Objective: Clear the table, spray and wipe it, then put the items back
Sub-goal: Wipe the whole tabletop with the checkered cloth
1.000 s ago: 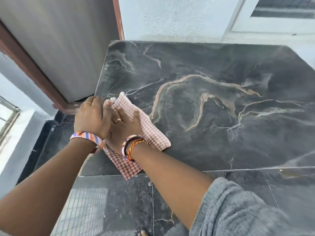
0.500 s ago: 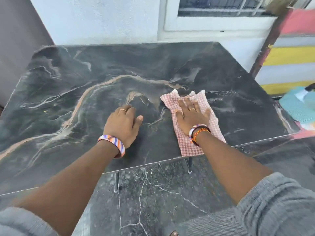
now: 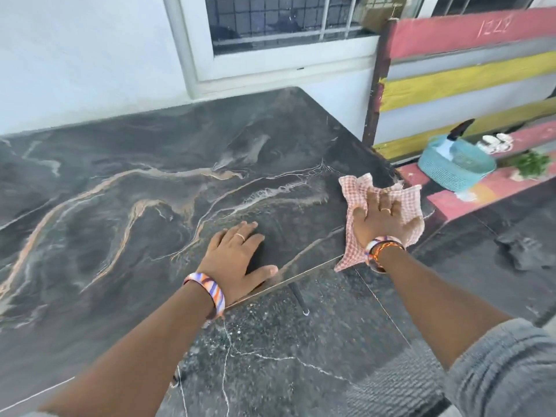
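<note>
The dark marble-patterned table (image 3: 150, 182) fills the left and middle of the head view, and nothing stands on it. A red-and-white checked cloth (image 3: 406, 197) lies at the table's right near corner, its lower tip hanging over the front edge. My right hand (image 3: 380, 218) presses flat on the cloth with fingers spread. My left hand (image 3: 237, 254) rests flat on the bare tabletop close to the front edge, left of the cloth, holding nothing.
A painted bench (image 3: 469, 70) in red, yellow and grey stands right of the table. On its seat are a teal basket (image 3: 454, 167) holding a knife, some white items (image 3: 496, 142) and green herbs (image 3: 531, 165). White wall and window behind; dark tiled floor (image 3: 301, 356) below.
My right hand has swept the cloth from the table's left side across to its right near corner. My left hand came off the cloth and now rests on the bare tabletop.
</note>
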